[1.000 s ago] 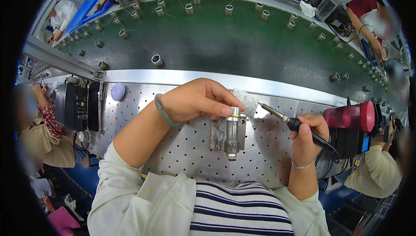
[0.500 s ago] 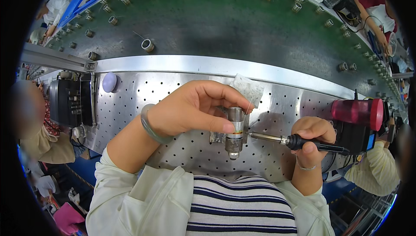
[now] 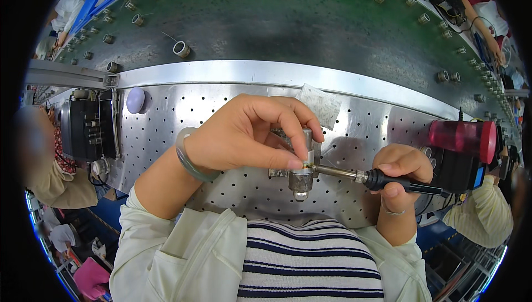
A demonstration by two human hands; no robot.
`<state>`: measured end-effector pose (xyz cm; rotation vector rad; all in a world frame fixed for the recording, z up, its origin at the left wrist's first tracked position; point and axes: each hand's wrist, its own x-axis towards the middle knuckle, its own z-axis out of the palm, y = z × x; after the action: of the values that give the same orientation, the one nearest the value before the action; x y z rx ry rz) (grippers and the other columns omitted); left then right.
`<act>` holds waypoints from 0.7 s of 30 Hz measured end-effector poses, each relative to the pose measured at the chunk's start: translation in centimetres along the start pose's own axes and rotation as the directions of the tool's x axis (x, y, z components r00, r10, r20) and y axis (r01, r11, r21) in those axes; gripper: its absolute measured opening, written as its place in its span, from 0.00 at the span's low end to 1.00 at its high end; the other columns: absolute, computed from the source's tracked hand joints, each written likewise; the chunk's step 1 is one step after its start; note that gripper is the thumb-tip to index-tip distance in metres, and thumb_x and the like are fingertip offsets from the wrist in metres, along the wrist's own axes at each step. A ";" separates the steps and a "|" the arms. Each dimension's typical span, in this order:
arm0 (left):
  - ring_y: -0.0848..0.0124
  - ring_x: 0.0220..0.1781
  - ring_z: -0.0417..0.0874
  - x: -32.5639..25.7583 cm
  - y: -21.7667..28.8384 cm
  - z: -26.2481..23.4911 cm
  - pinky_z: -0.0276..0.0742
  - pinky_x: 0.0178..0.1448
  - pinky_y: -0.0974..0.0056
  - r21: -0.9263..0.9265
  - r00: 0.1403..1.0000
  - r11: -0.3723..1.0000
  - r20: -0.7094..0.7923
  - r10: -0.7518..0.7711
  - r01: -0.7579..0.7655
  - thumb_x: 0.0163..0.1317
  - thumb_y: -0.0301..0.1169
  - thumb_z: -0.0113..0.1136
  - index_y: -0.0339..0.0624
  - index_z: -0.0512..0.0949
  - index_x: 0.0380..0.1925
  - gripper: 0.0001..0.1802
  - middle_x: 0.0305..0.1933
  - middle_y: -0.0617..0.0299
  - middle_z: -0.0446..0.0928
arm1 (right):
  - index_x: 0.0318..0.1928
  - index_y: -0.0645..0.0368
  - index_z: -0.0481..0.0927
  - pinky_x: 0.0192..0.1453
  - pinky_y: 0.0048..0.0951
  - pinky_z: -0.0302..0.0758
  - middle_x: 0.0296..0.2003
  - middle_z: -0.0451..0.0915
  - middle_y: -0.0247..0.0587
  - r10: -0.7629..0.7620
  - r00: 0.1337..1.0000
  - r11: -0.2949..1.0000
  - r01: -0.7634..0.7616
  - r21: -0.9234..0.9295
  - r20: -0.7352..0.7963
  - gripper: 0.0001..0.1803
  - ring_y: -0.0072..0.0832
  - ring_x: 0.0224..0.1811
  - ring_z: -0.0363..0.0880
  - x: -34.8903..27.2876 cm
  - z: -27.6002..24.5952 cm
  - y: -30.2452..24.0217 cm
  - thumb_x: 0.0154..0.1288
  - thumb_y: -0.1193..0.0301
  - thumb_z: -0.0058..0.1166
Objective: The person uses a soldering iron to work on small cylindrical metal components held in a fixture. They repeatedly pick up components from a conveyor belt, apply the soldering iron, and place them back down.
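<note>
My left hand (image 3: 252,133), with a bangle on its wrist, closes thumb and index finger around a small metal sleeve (image 3: 308,156). A thin coloured band shows at the sleeve's lower end, by the thumb tip. The sleeve sits on a metal post holder (image 3: 301,181) with a rounded end pointing toward me. Closed around the black handle of a soldering iron (image 3: 382,180), my right hand (image 3: 403,171) keeps it nearly level from the right. The iron's tip meets the sleeve beside my left thumb. My fingers hide part of the sleeve.
Beneath my hands lies a perforated metal worktop (image 3: 244,196) with a greyish sheet (image 3: 321,105) on it. A lilac egg-shaped object (image 3: 136,100) is at left, a pink transparent container (image 3: 461,140) at right. Beyond the metal rail, a green belt (image 3: 249,30) carries several metal sleeves. Other people sit at both sides.
My left index finger has come down onto the sleeve near the thumb. The soldering iron's tip has shifted slightly left and up, against the sleeve. The whole view has shifted a little.
</note>
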<state>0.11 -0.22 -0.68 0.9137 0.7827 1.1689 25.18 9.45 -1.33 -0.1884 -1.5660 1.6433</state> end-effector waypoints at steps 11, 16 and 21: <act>0.63 0.51 0.76 0.0 -0.4 -0.5 0.67 0.60 0.62 0.041 0.997 0.997 0.049 0.058 -0.061 0.43 0.15 0.68 0.40 0.82 0.25 0.10 0.48 0.46 0.74 | 0.35 0.69 0.77 0.24 0.23 0.69 0.24 0.78 0.45 -0.013 0.999 0.999 0.012 0.033 0.033 0.13 0.27 0.20 0.75 0.0 -0.4 0.1 0.48 0.79 0.65; 0.63 0.51 0.76 0.0 -0.5 -0.6 0.67 0.61 0.61 0.037 0.997 0.997 0.051 0.060 -0.062 0.43 0.15 0.69 0.40 0.82 0.25 0.10 0.48 0.46 0.74 | 0.35 0.69 0.77 0.24 0.23 0.69 0.24 0.78 0.44 -0.016 0.999 1.000 0.017 -0.016 0.047 0.14 0.27 0.21 0.75 -0.1 -0.6 0.2 0.48 0.78 0.66; 0.62 0.51 0.76 0.0 -0.5 -0.7 0.66 0.62 0.60 0.046 0.997 0.997 0.054 0.057 -0.060 0.43 0.15 0.69 0.40 0.83 0.25 0.10 0.47 0.46 0.74 | 0.34 0.69 0.77 0.24 0.23 0.69 0.24 0.78 0.44 -0.014 0.999 0.999 0.016 -0.037 0.045 0.13 0.27 0.21 0.75 -0.1 -0.6 0.2 0.47 0.78 0.66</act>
<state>-0.30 -0.18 -1.38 1.0087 0.7484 1.1771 25.48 9.87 -1.66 -0.1601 -1.6295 1.6176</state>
